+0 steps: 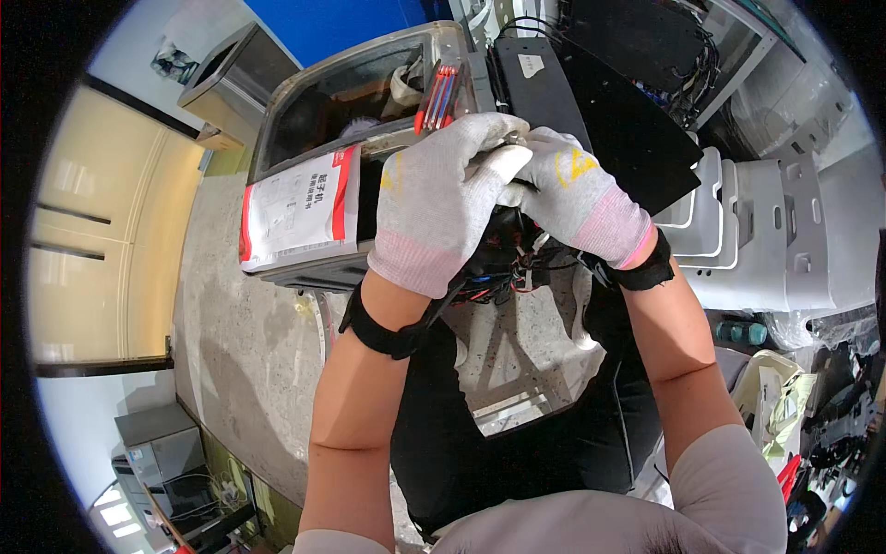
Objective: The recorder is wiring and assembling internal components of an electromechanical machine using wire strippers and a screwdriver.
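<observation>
Both my hands wear light grey knit gloves with pink cuffs, and their fingertips meet in front of me. My left hand [438, 189] is closed, thumb and forefinger pinching a small dark metallic piece [514, 138]. My right hand [581, 194] is closed against the same spot, its fingers curled beside the piece. Most of the piece is hidden by the gloves, so its kind cannot be told. Below the hands hangs a bundle of black and red wires [517, 268]. Several slim red and blue tools [438, 97] lie just beyond my left hand.
A grey-rimmed bin [369, 46] stands ahead on the left, with a white and red printed packet [300, 205] on its near side. A flat black box [540, 88] lies beyond my right hand. White plastic crates [766, 231] stack at right. A cream cabinet [111, 212] stands far left.
</observation>
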